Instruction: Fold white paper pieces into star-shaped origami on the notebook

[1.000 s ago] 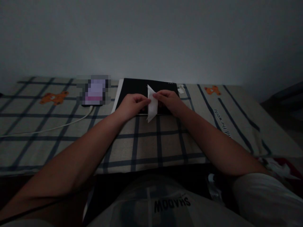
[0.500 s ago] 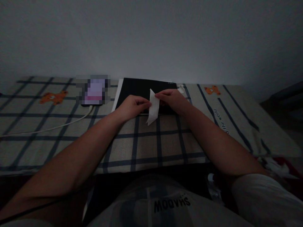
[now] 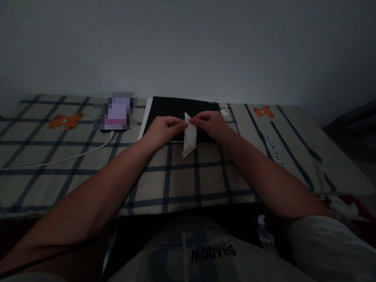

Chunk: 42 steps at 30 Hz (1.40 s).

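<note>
A narrow folded strip of white paper (image 3: 190, 139) hangs between my hands, its pointed lower end reaching past the front edge of a black folder or notebook (image 3: 176, 106). My left hand (image 3: 166, 128) pinches the strip's left edge near the top between thumb and fingers. From the other side, my right hand (image 3: 212, 124) grips the upper right edge in a similar pinch. The two sets of fingertips nearly meet. Both hands are held over the black cover, which has white sheets showing along its left side.
A phone (image 3: 118, 113) with a blurred screen lies left, a white cable (image 3: 85, 154) plugged into it. The checked tablecloth (image 3: 182, 192) covers the table, which stands against a grey wall (image 3: 188, 47). A small white scrap (image 3: 225, 110) lies right of the folder. A clear bottle (image 3: 266, 233) is below the table edge.
My right fingers have shifted slightly left and down along the strip, closer to my left fingertips. The strip's upper end now sits a little lower and looks narrower.
</note>
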Each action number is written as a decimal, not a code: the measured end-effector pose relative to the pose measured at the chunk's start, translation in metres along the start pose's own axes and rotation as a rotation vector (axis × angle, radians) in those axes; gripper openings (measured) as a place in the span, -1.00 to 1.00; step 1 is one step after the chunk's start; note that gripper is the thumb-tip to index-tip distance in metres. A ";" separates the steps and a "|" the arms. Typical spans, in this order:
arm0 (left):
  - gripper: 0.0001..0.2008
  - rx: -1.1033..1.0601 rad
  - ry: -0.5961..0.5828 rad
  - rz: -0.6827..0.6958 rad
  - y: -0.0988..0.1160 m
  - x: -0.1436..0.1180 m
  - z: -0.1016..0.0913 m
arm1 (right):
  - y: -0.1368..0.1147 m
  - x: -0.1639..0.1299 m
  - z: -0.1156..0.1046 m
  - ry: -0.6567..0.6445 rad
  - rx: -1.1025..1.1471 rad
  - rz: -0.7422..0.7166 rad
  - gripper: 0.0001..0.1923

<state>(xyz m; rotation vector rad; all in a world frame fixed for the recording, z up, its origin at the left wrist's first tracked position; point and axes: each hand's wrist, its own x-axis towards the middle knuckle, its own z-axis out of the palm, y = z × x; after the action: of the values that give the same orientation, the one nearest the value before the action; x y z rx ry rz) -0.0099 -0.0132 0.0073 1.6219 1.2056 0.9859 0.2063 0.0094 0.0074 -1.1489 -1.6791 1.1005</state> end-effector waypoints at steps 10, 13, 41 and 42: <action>-0.75 -0.036 0.005 -0.019 0.000 0.000 0.002 | 0.001 -0.001 0.002 -0.010 -0.107 -0.111 -0.67; -0.74 -0.050 0.025 -0.019 -0.002 0.000 0.002 | 0.000 -0.002 0.004 -0.005 -0.132 -0.139 -0.66; -0.78 -0.162 0.252 -0.026 0.003 0.000 0.012 | 0.001 -0.002 0.011 -0.087 -0.168 -0.232 -0.60; -0.78 -0.154 0.251 -0.022 0.004 0.000 0.012 | 0.001 -0.003 0.011 -0.081 -0.170 -0.235 -0.60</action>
<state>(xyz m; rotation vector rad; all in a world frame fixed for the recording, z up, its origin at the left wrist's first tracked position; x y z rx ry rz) 0.0021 -0.0157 0.0070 1.3924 1.2758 1.2644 0.1966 0.0044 0.0030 -0.9900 -1.9453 0.8814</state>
